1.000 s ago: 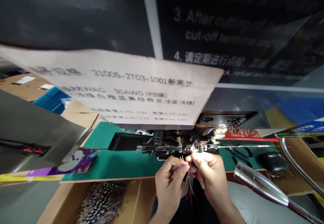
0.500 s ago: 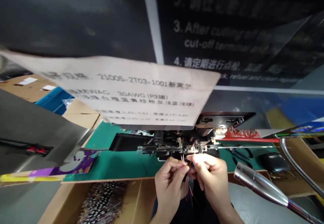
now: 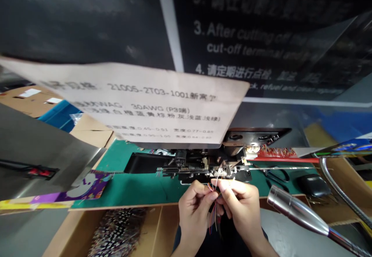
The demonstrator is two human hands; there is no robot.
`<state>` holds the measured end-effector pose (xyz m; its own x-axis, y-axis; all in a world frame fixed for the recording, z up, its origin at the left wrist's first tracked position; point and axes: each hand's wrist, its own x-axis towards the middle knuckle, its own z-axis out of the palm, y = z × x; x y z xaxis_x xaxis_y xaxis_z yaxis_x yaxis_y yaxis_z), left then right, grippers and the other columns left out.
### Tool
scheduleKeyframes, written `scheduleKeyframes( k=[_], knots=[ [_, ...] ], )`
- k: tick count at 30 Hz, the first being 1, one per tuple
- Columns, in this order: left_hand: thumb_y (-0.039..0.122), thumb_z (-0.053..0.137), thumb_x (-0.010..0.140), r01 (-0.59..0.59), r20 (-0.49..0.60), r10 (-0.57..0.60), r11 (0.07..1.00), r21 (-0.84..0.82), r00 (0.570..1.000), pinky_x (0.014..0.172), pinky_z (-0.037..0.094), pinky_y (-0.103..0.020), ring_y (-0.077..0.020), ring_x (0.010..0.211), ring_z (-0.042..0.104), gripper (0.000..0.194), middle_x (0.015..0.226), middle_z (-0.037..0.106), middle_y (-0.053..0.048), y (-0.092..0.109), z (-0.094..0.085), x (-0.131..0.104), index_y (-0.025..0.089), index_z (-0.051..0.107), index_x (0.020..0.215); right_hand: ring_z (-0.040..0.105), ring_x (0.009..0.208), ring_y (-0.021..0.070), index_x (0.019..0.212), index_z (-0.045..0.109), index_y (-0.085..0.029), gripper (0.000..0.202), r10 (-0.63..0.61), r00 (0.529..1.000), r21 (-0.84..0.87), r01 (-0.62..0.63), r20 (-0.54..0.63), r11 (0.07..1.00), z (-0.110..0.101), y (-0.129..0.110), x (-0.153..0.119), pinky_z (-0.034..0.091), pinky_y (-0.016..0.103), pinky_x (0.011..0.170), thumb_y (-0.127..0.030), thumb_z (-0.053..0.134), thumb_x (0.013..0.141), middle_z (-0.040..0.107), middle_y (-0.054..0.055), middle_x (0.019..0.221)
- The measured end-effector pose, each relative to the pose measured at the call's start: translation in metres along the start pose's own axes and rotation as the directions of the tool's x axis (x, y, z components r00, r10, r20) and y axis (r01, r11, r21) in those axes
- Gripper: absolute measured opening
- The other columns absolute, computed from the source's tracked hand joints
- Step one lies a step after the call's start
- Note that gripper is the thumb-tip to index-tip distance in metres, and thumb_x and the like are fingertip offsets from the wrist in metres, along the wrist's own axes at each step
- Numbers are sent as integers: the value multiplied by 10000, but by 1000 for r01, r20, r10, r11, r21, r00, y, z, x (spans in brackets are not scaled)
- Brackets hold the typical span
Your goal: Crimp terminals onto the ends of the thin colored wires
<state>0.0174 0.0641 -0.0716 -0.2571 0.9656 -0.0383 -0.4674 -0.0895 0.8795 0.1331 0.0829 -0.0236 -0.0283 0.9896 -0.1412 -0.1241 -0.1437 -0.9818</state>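
Thin coloured wires [image 3: 213, 219] fan out between my two hands, with red, white, blue and darker strands showing. My left hand [image 3: 195, 209] pinches the bundle between thumb and forefinger, and the short wire ends stick up above the pinch. Close beside it, my right hand [image 3: 241, 203] has thumb and forefinger pressed together on wires from the same bundle; a pale strand rises by the fingertips. Both hands are right in front of the terminal crimping machine [image 3: 222, 170], whose metal tooling lies just beyond the fingertips. The wires' lower ends hang down below the hands.
A paper label [image 3: 162, 102] hangs on the machine's dark housing. A cardboard box [image 3: 116, 233] of bundled wires stands below the green mat [image 3: 130, 195]. At the right are a metal lamp neck [image 3: 299, 210], scissors [image 3: 277, 175] and a black object [image 3: 314, 185].
The hands stay almost in place. The right fingertips have shifted slightly left, and a white wire now stands up between the hands. The view has turned slightly.
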Motion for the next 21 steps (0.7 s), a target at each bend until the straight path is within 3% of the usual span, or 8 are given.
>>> scheduleKeyframes(
  k=[6, 10, 15, 21],
  knots=[
    [369, 849, 1006, 14, -17, -12, 996, 88, 1000, 542, 603, -242, -167, 534, 706, 287, 660, 724, 20, -6, -3, -2, 211, 698, 820, 390, 417, 80, 933, 930, -158, 489, 69, 995, 85, -75, 70, 994, -7, 17, 5, 380, 239, 458, -618, 806, 1043, 569, -25, 525],
    [383, 840, 1020, -8, -9, 8, 997, 82, 1000, 550, 618, -240, -153, 502, 694, 267, 664, 750, 22, -5, 0, -2, 216, 710, 857, 364, 410, 64, 922, 914, -137, 494, 119, 991, 132, -127, 67, 983, -9, 23, 10, 319, 224, 443, -610, 825, 1033, 581, -24, 531],
    [388, 847, 1015, -35, -14, 36, 997, 63, 999, 557, 629, -243, -155, 493, 695, 266, 634, 731, 31, 0, 4, 1, 217, 711, 863, 287, 399, 47, 886, 902, -134, 498, 118, 991, 173, -126, 58, 977, -7, 22, 11, 323, 228, 448, -612, 848, 1015, 501, -63, 489],
    [395, 868, 1007, -54, -44, 57, 996, 77, 997, 533, 595, -208, -141, 486, 692, 262, 647, 757, 23, 3, 6, 1, 216, 731, 872, 298, 397, 57, 879, 892, -128, 522, 134, 990, 156, -140, 52, 978, -7, 23, 12, 326, 241, 454, -629, 835, 1015, 500, -59, 473]
  ],
)
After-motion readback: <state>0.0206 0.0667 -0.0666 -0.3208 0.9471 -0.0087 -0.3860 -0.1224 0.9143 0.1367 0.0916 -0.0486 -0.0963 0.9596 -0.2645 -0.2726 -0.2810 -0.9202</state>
